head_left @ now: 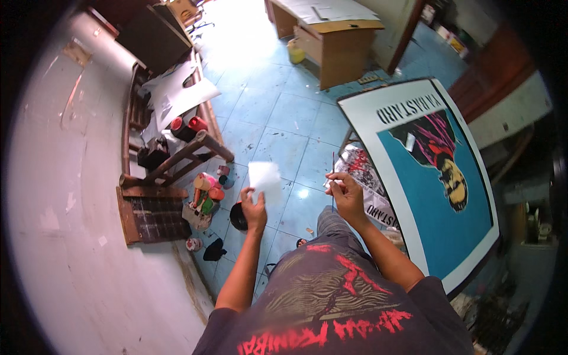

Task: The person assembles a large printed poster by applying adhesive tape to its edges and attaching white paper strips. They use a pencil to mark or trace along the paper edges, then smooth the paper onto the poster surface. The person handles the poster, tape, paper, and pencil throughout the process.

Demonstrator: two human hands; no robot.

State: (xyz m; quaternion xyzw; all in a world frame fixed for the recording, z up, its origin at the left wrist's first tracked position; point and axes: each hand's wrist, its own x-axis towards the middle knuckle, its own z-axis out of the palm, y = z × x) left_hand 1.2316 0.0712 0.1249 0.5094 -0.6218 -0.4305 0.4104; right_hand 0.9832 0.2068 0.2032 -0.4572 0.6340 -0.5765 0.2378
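Observation:
My left hand (254,212) is pinched round the lower edge of a white sheet of paper (265,180), which looks slightly blurred. My right hand (348,194) grips a thin dark paintbrush (333,163) that stands nearly upright between the fingers. Something small and white also shows beside those fingers, too small to make out. To the right of that hand stands a large painted board (408,195) with a teal ground, a portrait in black, yellow and pink, and lettering along one end. Neither hand touches it.
A bamboo bench (204,142) at the left bears papers (177,97) and red paint cans (198,123). Several paint bottles (207,189) and a black bowl (238,217) are on the tiled floor (278,118). A paint-spattered sheet (361,171) lies near the board. Behind is a wooden desk (346,53).

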